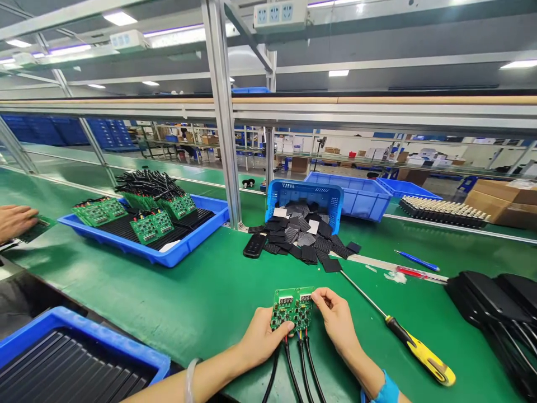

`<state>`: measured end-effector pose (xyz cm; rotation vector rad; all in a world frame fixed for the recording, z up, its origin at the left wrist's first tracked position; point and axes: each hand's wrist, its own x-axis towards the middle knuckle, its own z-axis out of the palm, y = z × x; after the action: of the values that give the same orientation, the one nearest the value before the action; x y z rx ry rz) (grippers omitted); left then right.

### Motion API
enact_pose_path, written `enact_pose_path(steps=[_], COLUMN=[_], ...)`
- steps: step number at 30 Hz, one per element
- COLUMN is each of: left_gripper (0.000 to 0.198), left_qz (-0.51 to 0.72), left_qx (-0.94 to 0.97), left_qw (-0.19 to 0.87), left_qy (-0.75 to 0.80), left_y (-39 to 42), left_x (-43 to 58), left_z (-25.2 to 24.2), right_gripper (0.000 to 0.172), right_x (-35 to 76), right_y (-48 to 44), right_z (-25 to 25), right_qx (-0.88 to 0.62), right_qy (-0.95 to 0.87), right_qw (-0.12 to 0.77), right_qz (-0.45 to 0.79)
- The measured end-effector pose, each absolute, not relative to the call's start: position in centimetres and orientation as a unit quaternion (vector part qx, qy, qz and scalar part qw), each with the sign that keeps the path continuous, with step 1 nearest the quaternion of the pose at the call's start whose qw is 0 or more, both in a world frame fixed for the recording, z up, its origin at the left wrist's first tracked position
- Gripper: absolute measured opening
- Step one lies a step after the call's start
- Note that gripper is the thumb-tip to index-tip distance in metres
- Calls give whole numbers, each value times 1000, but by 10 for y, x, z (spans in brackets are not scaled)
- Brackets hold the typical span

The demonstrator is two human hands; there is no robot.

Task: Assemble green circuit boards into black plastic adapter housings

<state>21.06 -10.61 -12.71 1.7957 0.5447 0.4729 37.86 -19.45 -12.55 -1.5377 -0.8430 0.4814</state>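
Note:
A green circuit board [292,307] with small red displays and thick black cables [298,369] trailing toward me lies on the green belt [201,296]. My left hand [260,338] grips its lower left corner, thumb on top. My right hand [335,319] pinches its upper right edge with fingers curled. Both hands are closed on the board.
A yellow-handled screwdriver [413,344] lies right of my hands. Behind are a tipped blue basket [304,196] spilling black pads [308,238], a black remote [254,245], and a blue tray [145,238] of boards. Another person's hand [15,221] rests at far left. Black cases [490,305] sit right.

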Motion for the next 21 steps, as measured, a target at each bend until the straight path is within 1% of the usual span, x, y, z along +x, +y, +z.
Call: enact_pose_path(steps=[3,5,8,10,13,15,21], left_gripper=[36,38,40,41,36,32,25], left_qz=[205,205,212,225,235,235,235], left_qx=[713,684,694,706,708,704,731], left_qw=[608,634,630,618,611,610,574], left_qy=[282,297,278,263,267,276,285], left_y=[-109,-110,-111,-112,-115,-117,-119], left_x=[214,217,219,219,220,220,220], left_z=[-130,-131,-131,-130,-129,-129,-127], right_gripper=[37,30,23,19,14,14,16], right_x=[367,354,335,330,336,343,352], right_y=[-200,-208,-217,-217,-208,-199,-186], right_z=[-126,-125,-124,-123,-122,-123,-129], right_qx=[-677,-666,-620,-605,-636,-660,-684], right_qy=[-386,-430,-553,-597,-575,-554,-514], right_qw=[599,584,539,516,511,505,516], right_qz=[186,175,139,103,63,44,47])
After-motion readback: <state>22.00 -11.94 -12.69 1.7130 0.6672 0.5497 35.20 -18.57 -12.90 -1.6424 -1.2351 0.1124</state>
